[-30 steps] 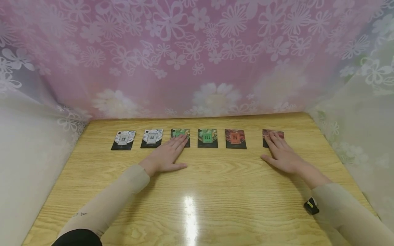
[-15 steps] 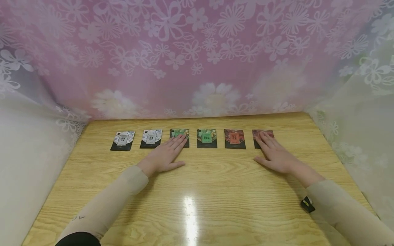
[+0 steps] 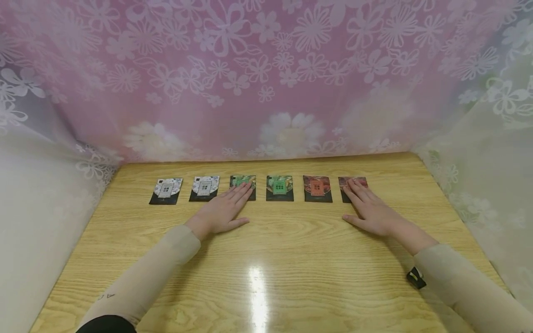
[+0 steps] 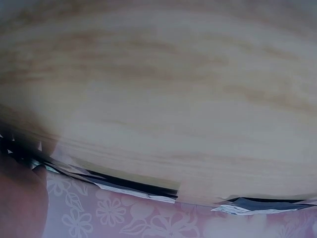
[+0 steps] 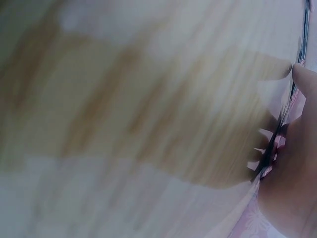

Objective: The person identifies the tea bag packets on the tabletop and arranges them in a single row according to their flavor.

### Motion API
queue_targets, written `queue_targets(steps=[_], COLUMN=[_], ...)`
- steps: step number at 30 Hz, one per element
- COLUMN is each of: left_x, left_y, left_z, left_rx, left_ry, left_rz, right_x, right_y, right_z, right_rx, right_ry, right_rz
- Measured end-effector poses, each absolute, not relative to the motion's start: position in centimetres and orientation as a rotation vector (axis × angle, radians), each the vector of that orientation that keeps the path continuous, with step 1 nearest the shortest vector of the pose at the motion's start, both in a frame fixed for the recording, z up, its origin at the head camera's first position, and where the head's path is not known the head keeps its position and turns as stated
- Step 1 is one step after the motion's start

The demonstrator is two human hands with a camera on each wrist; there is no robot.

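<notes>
In the head view, several flat sachets lie in a row across the table. My left hand (image 3: 222,212) rests with straight fingers on a green and black sachet (image 3: 251,196), covering part of it. My right hand (image 3: 372,212) lies flat, fingers extended, over the lower part of the rightmost red and black sachet (image 3: 344,196). Between the hands are another green sachet (image 3: 280,188) and another red sachet (image 3: 318,188). Left of my left hand lie two white and black sachets, the outer one (image 3: 165,191) and the inner one (image 3: 204,188).
The wood-grain table (image 3: 300,259) ends at a pink flowered cloth (image 3: 266,92) behind the row. Pale cloth hangs at both sides. A black device with a yellow mark (image 3: 416,278) is at my right wrist.
My right hand has slid left with the rightmost red sachet under its fingers, narrowing the gap to the other red sachet. My left hand stays on the green sachet.
</notes>
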State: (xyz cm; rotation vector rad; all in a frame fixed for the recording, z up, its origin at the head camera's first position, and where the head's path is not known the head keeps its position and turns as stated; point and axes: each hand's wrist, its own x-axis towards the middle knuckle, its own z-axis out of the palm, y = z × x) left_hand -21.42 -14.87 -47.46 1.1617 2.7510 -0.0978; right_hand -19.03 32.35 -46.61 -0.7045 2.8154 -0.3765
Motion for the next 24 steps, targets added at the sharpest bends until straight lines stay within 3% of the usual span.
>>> queue_targets(steps=[24], left_x=[-20.8], left_y=[-16.2], left_z=[-47.5], left_rx=[1.184], left_ry=[2.823], left_rz=[-0.09], right_x=[-18.7], right_y=[32.2], right_z=[-46.0], right_rx=[-0.733], right_ry=[2.852], right_rz=[-0.353])
